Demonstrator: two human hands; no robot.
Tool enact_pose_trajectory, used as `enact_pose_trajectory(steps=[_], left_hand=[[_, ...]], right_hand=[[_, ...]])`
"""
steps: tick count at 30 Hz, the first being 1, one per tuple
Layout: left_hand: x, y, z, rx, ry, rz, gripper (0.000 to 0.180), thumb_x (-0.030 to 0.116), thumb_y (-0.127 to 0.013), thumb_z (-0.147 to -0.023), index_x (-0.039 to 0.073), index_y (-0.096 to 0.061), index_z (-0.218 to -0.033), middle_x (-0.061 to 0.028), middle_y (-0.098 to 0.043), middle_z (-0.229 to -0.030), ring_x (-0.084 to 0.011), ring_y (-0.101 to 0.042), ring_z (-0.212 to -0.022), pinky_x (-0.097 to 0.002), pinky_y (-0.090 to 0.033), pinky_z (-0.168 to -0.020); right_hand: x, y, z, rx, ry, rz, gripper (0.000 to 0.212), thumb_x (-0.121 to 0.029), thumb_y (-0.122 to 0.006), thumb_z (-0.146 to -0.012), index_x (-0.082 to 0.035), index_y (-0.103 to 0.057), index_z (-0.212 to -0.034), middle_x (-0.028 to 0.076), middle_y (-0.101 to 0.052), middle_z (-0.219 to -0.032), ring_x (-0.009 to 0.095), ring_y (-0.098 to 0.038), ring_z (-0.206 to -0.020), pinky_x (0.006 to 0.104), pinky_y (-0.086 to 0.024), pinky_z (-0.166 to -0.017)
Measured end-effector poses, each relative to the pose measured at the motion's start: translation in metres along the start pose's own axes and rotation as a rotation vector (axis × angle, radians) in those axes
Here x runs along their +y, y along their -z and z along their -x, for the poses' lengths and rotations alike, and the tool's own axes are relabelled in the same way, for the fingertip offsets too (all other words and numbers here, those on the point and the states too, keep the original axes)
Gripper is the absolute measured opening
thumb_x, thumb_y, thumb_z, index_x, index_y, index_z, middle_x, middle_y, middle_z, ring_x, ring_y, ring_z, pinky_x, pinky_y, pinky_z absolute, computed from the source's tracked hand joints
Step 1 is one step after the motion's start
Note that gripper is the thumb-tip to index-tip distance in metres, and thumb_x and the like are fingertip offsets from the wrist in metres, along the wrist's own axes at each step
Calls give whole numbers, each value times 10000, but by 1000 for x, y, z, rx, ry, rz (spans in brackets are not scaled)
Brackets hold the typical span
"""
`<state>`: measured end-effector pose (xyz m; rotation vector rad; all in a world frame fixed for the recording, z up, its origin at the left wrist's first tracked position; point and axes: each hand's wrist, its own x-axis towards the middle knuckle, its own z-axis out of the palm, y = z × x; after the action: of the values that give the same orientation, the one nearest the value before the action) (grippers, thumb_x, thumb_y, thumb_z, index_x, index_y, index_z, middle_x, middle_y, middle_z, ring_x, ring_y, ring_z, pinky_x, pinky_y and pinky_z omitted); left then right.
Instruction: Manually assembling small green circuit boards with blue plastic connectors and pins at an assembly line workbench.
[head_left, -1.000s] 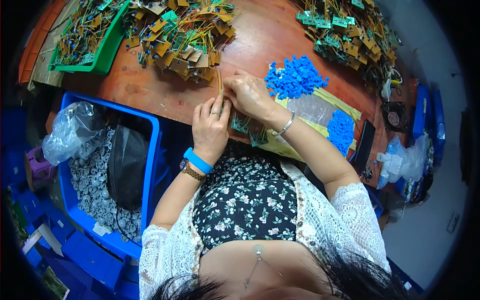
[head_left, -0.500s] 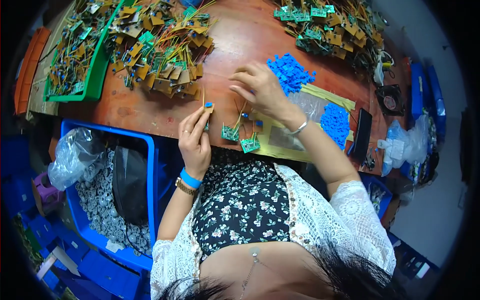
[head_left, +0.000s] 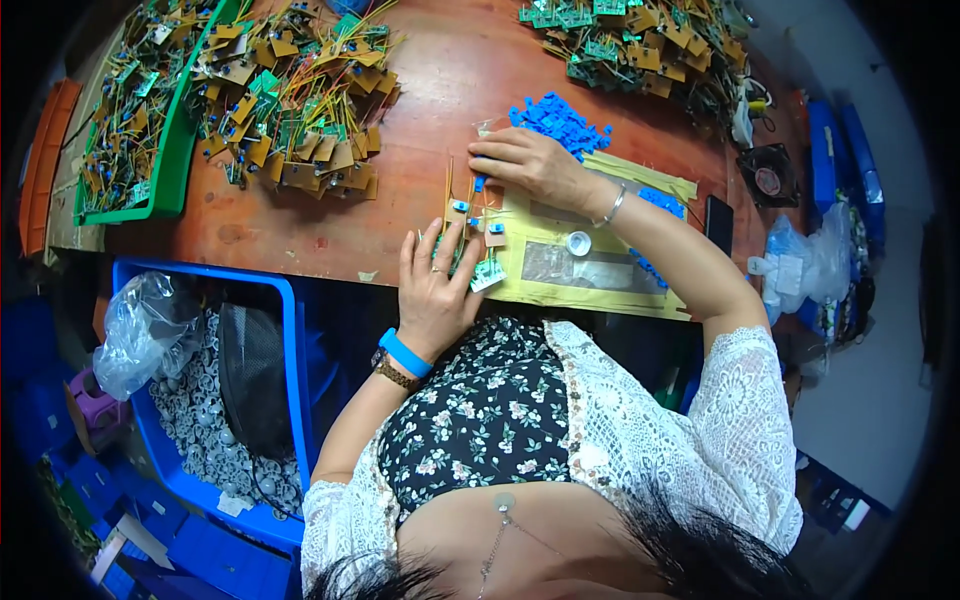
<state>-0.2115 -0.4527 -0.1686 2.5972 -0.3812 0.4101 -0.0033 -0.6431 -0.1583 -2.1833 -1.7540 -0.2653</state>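
Fingers spread, my left hand [head_left: 435, 300] lies at the table's front edge, over several wired circuit boards. A green circuit board [head_left: 488, 274] shows beside its fingertips. Just beyond them sit small brown boards [head_left: 496, 236] topped with blue pieces, with thin yellow wires running away from me. My right hand [head_left: 540, 168] reaches in from the right, its fingers bent and drawn together at a small blue plastic piece [head_left: 480, 184]. Close behind that hand is a heap of blue plastic pieces [head_left: 562, 122].
Wired boards fill a green crate [head_left: 170, 190] and lie in piles [head_left: 320, 150] at the far left and far right [head_left: 660, 50]. A yellow-taped sheet [head_left: 515, 270] carries a round white cap [head_left: 578, 243]. A phone [head_left: 718, 222] and fan [head_left: 768, 180] lie right; a blue bin [head_left: 290, 290] stands lower left.
My left hand has gone from pinching a small brown board with a blue piece to lying spread over the boards. My right hand has lowered toward them, and the white cap has come into sight.
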Motion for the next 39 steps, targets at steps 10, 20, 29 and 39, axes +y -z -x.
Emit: enact_pose_trajectory(steps=[10,20,29,39], left_hand=[[-5,-1,16,110,105,20,562,34,-629,-775,125,-640,-1329,-145,-486,-1465,-366,-434,-1359,-559,-313,-1153],[-13,-2,24,129,61,81,545,-8,-624,-767,119,-664,-1296,-151,-504,-1451,-378,-440,-1362,-571,-327,-1146],[-5,-3,16,78,-110,148,495,17,-646,-778,80,-660,-1269,-158,-530,-1416,-360,-498,-1317,-551,-378,-1117],[-26,43,-22,101,-117,257,653,341,-814,-780,76,-606,-1340,-180,-510,-1431,-391,-468,-1327,-517,-356,-1120]], right_hand=[[1,7,-6,142,-190,-11,310,-103,-764,-806,-76,-686,-1105,80,-691,-1138,269,-631,-1058,411,-495,-930],[-26,-5,-39,26,-43,-285,211,-119,-752,-739,-57,-676,-926,64,-651,-992,271,-615,-958,404,-495,-882],[3,0,-34,80,-122,14,151,-125,-752,-782,-101,-661,-900,23,-640,-924,230,-615,-920,374,-451,-832],[-14,-2,-44,216,-390,23,129,-189,-787,-772,-100,-699,-803,27,-648,-838,229,-588,-865,376,-427,-813]])
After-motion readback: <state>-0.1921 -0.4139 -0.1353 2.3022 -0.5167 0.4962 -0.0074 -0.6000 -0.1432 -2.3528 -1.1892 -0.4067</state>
